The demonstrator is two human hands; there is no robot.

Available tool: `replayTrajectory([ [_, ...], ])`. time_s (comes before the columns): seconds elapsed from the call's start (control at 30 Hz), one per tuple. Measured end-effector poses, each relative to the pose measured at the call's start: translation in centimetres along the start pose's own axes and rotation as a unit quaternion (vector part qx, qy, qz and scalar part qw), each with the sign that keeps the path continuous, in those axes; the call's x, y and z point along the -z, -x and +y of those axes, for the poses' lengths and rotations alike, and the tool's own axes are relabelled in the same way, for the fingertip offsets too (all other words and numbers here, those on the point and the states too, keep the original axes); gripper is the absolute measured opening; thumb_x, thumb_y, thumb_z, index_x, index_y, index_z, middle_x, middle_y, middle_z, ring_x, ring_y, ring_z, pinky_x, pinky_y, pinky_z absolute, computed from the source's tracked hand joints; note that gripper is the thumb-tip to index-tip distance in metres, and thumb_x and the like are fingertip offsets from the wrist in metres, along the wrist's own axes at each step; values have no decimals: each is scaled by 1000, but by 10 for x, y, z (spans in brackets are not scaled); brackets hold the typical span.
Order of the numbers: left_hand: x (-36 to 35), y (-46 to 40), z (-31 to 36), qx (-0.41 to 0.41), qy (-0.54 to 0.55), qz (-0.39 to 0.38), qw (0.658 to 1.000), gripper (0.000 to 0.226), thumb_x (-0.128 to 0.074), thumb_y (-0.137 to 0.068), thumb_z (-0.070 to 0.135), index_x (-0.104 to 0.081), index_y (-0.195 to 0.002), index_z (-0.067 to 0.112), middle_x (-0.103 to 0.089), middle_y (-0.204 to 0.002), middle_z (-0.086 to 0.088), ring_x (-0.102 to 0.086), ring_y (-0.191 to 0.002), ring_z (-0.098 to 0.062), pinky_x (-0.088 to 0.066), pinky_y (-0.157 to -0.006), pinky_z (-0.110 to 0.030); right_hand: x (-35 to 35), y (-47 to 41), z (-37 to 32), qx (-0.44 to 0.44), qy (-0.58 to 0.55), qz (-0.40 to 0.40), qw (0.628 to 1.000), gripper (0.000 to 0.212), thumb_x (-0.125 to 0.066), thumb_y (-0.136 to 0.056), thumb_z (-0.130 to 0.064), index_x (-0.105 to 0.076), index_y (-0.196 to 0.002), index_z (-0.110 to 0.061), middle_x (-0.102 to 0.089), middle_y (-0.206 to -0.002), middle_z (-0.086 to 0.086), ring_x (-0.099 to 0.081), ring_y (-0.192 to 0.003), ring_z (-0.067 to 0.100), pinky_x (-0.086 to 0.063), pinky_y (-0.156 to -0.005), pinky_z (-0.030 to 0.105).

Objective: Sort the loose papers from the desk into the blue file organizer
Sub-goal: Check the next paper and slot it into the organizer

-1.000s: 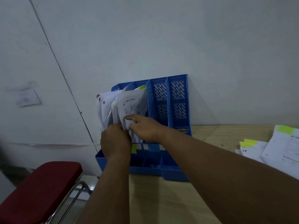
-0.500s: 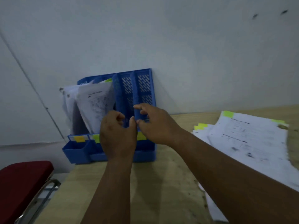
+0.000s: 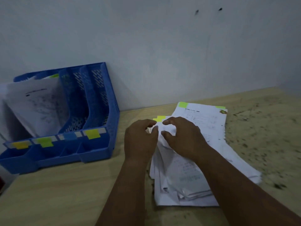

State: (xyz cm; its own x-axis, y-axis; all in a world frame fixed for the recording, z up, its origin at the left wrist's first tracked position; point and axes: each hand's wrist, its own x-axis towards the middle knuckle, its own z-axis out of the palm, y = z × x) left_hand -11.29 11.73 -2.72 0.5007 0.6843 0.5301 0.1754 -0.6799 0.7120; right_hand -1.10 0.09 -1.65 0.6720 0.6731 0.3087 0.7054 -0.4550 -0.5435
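Note:
The blue file organizer (image 3: 107,101) stands at the left against the wall, with yellow, green and blue tabs along its front. Printed sheets (image 3: 35,105) lean in its two left slots; the two right slots hold nothing. A messy pile of loose papers (image 3: 206,121) lies on the desk to its right, some with green and yellow tabs. Over the pile's near-left part, my left hand (image 3: 140,141) and my right hand (image 3: 184,137) have their fingers curled on the top sheet (image 3: 167,128), which bulges up between them.
The light wooden desk (image 3: 65,185) runs to a grey wall behind. Dark specks cover the desk surface (image 3: 263,128) right of the pile. A sliver of a red chair (image 3: 1,181) shows at the left edge.
Both hands left the organizer and moved right to the paper pile. The view swung right, so the organizer now sits at the left.

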Motion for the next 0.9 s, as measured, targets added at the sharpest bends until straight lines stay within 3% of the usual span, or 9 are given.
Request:
replayTrajectory([
  [0.07,-14,3,-1,-4,-3,-41,999,29,-76,-83,16,-75,-112,21,-73,-113,7,-64,-106,-11,-52,-97,-35,0,0,8,0,46,-10,999,40,-62,-86,-59,-63,-119,-37,-63,-125,-11,-59,-117,20,-44,-98,43],
  [0.23,-35,10,-19,19,-50,-148,988,46,-79,-82,25,-67,-127,23,-65,-124,4,-60,-113,-14,-49,-99,-33,2,4,34,-53,-28,-75,995,69,-79,-65,-59,-57,-128,-39,-55,-132,-8,-53,-123,19,-45,-103,44],
  [0.43,-41,10,-34,22,-76,-149,986,47,-75,-86,31,-62,-131,25,-61,-129,2,-55,-120,-17,-45,-103,-34,5,-1,44,-51,-27,-112,992,88,-91,-55,-52,-56,-133,-33,-53,-136,-7,-51,-126,15,-44,-105,37],
  [0.63,-39,9,-35,46,-33,-145,988,39,-76,-87,30,-66,-125,27,-67,-114,10,-60,-105,-7,-49,-95,-27,9,1,41,-66,-9,-118,991,94,-86,-66,-49,-46,-147,-23,-50,-145,-4,-48,-132,16,-38,-101,26],
  [0.77,-37,9,-37,41,-26,-153,987,37,-81,-84,29,-68,-118,30,-68,-103,18,-57,-93,18,-39,-76,1,9,4,35,-94,-2,-100,990,76,-78,-72,-50,-55,-136,-17,-58,-135,0,-54,-123,19,-43,-95,29],
  [0.9,-36,10,-38,32,-29,-160,986,31,-81,-84,29,-72,-114,31,-67,-101,23,-54,-93,22,-39,-72,2,6,3,31,-117,-3,-80,990,47,-73,-75,-50,-67,-108,-17,-64,-109,-2,-60,-102,19,-50,-83,31],
])
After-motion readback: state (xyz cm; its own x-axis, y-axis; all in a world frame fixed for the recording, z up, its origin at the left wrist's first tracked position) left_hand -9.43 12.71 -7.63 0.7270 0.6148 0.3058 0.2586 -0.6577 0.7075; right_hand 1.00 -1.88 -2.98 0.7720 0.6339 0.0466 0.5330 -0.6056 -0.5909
